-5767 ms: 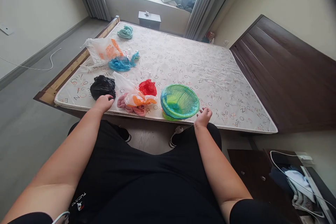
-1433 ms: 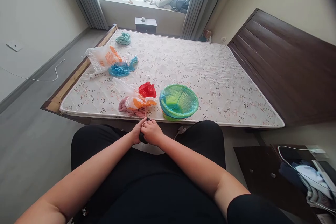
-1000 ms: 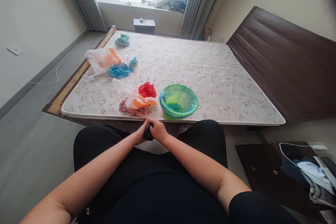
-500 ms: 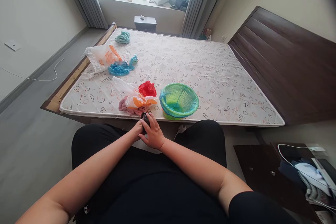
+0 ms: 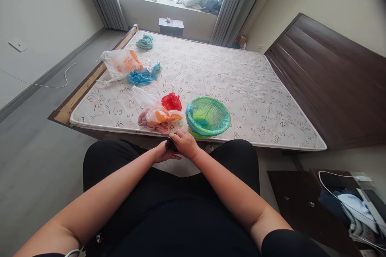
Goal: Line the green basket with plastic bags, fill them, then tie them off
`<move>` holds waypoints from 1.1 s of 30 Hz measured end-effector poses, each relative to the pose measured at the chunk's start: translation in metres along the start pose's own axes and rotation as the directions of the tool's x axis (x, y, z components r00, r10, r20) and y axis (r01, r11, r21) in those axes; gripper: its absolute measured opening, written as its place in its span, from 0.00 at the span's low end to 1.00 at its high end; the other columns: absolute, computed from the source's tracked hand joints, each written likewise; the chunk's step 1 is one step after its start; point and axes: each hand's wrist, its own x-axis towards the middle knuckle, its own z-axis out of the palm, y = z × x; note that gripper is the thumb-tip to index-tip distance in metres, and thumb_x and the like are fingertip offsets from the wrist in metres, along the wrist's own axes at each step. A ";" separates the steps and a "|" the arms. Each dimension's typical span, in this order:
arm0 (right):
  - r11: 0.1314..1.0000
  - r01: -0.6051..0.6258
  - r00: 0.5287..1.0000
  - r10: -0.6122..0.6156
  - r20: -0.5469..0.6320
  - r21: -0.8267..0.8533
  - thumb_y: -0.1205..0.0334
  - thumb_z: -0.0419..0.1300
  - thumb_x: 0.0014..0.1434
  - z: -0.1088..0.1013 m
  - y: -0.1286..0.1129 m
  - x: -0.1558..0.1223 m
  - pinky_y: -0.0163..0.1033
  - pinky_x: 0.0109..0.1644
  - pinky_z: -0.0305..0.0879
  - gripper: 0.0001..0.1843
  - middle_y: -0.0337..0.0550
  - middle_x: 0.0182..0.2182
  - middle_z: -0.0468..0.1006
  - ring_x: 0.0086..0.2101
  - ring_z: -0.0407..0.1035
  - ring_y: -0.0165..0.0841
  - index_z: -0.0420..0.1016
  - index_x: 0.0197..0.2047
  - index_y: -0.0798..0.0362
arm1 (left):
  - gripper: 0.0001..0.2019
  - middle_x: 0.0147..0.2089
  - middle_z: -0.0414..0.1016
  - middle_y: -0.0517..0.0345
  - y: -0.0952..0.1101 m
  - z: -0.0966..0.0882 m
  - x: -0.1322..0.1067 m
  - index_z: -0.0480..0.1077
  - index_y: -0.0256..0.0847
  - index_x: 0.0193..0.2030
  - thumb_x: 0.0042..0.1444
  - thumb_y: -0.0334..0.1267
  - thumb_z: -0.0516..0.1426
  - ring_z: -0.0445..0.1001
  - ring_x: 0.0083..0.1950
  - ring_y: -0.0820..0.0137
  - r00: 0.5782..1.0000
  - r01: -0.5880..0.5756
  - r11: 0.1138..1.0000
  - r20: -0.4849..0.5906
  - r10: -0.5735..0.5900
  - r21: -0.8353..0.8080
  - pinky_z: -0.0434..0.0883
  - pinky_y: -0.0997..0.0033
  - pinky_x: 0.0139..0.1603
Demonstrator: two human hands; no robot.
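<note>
A green basket (image 5: pixel 208 116) sits on the mattress (image 5: pixel 241 88), at one o'clock from the hands. The right hand (image 5: pixel 185 144) and left hand (image 5: pixel 163 153) hold a small black plastic bag (image 5: pixel 170 144) between them, their fingers (image 5: pixel 181 133) clamped on it, just below the mattress edge.

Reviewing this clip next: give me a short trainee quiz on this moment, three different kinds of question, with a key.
1. What do the left hand and right hand hold between them?
2. Where does the green basket stand? A: on the mattress; B: on the floor; C: on the windowsill.
3. True or false: the red bag sits inside the green basket.

Key: 1. a black bundle; 2. A; 3. false.
</note>
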 end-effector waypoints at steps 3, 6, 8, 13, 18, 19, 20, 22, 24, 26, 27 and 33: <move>0.997 -0.063 0.983 0.070 -0.172 0.048 0.63 0.51 0.73 -0.030 0.010 0.002 0.49 0.58 0.69 0.16 0.51 0.44 0.77 0.48 0.69 0.43 0.80 0.51 0.48 | 0.24 0.50 0.81 0.43 0.002 0.005 -0.005 0.77 0.39 0.51 0.64 0.59 0.59 0.80 0.51 0.55 0.986 -0.009 0.992 0.165 -0.011 0.122 0.74 0.56 0.52; 0.991 -0.136 0.872 0.128 -0.472 0.018 0.64 0.49 0.72 -0.065 0.038 0.008 0.54 0.63 0.67 0.17 0.55 0.51 0.73 0.54 0.67 0.45 0.75 0.56 0.49 | 0.31 0.52 0.81 0.43 0.002 0.006 -0.007 0.76 0.41 0.58 0.60 0.64 0.61 0.80 0.50 0.58 0.983 -0.032 0.947 0.183 -0.028 0.321 0.72 0.61 0.51; 0.981 -0.192 0.807 0.150 -0.572 -0.014 0.66 0.48 0.69 -0.084 0.066 0.015 0.58 0.67 0.63 0.19 0.57 0.55 0.70 0.59 0.64 0.47 0.70 0.59 0.51 | 0.33 0.49 0.81 0.46 0.001 0.005 -0.007 0.75 0.40 0.59 0.59 0.67 0.61 0.81 0.43 0.60 0.990 -0.004 0.891 0.130 -0.062 0.453 0.72 0.62 0.49; 0.878 -0.477 0.828 0.431 -0.359 -0.044 0.70 0.51 0.63 -0.101 0.136 0.039 0.58 0.66 0.64 0.26 0.62 0.59 0.65 0.60 0.63 0.49 0.63 0.64 0.56 | 0.39 0.38 0.81 0.49 -0.010 0.001 -0.001 0.75 0.38 0.55 0.59 0.74 0.55 0.79 0.30 0.63 0.978 0.067 0.741 0.102 -0.180 0.668 0.70 0.62 0.44; 0.749 -0.653 0.753 0.658 0.001 -0.113 0.70 0.61 0.60 -0.078 0.166 0.047 0.52 0.59 0.69 0.24 0.60 0.58 0.69 0.51 0.72 0.47 0.67 0.59 0.56 | 0.37 0.36 0.82 0.49 -0.014 -0.004 0.007 0.77 0.41 0.52 0.58 0.74 0.56 0.80 0.35 0.61 0.985 0.056 0.726 0.082 -0.153 0.685 0.69 0.66 0.41; 0.747 -0.653 0.749 0.662 0.041 -0.130 0.71 0.61 0.59 -0.072 0.169 0.047 0.51 0.58 0.70 0.22 0.59 0.57 0.70 0.49 0.73 0.46 0.69 0.57 0.56 | 0.36 0.36 0.82 0.49 -0.013 -0.005 0.008 0.77 0.41 0.52 0.58 0.74 0.56 0.80 0.36 0.61 0.988 0.052 0.728 0.071 -0.137 0.684 0.69 0.66 0.41; 0.745 -0.651 0.744 0.664 0.070 -0.143 0.72 0.62 0.59 -0.066 0.170 0.046 0.50 0.57 0.71 0.21 0.58 0.56 0.72 0.47 0.74 0.45 0.70 0.55 0.56 | 0.36 0.36 0.82 0.49 -0.013 -0.006 0.008 0.77 0.41 0.52 0.58 0.73 0.56 0.79 0.37 0.60 0.991 0.050 0.728 0.058 -0.123 0.684 0.69 0.66 0.41; 0.744 -0.651 0.737 0.667 0.111 -0.150 0.71 0.63 0.58 -0.056 0.173 0.044 0.48 0.54 0.72 0.20 0.58 0.54 0.74 0.45 0.74 0.43 0.72 0.54 0.55 | 0.34 0.37 0.82 0.48 -0.012 -0.008 0.009 0.77 0.41 0.53 0.58 0.72 0.57 0.79 0.39 0.59 0.993 0.057 0.721 0.035 -0.113 0.691 0.68 0.66 0.40; 0.750 -0.648 0.734 0.662 0.153 -0.134 0.70 0.66 0.57 -0.049 0.175 0.044 0.48 0.54 0.73 0.20 0.58 0.53 0.75 0.45 0.75 0.43 0.73 0.53 0.55 | 0.33 0.37 0.82 0.48 -0.012 -0.010 0.009 0.77 0.41 0.53 0.58 0.70 0.58 0.79 0.39 0.59 0.992 0.071 0.711 0.023 -0.123 0.699 0.68 0.66 0.40; 0.768 -0.632 0.744 0.639 0.195 -0.104 0.68 0.68 0.56 -0.048 0.176 0.045 0.49 0.55 0.72 0.21 0.59 0.54 0.76 0.46 0.75 0.44 0.75 0.53 0.55 | 0.32 0.37 0.82 0.48 -0.014 -0.012 0.009 0.77 0.42 0.51 0.58 0.69 0.60 0.79 0.38 0.59 0.990 0.084 0.704 0.020 -0.138 0.705 0.68 0.67 0.39; 0.779 -0.620 0.752 0.624 0.212 -0.093 0.68 0.68 0.56 -0.050 0.176 0.047 0.49 0.56 0.71 0.21 0.59 0.55 0.76 0.47 0.75 0.45 0.76 0.53 0.55 | 0.30 0.37 0.82 0.49 -0.015 -0.013 0.009 0.77 0.42 0.51 0.57 0.68 0.61 0.79 0.38 0.60 0.990 0.087 0.702 0.019 -0.143 0.707 0.67 0.68 0.38; 0.906 -0.418 0.909 0.417 -0.026 -0.066 0.67 0.54 0.67 -0.107 0.178 0.056 0.49 0.64 0.66 0.16 0.55 0.54 0.80 0.54 0.74 0.43 0.80 0.52 0.55 | 0.27 0.39 0.83 0.49 -0.017 -0.014 0.010 0.77 0.43 0.47 0.57 0.66 0.62 0.78 0.37 0.61 0.993 0.060 0.667 0.025 -0.116 0.743 0.66 0.69 0.36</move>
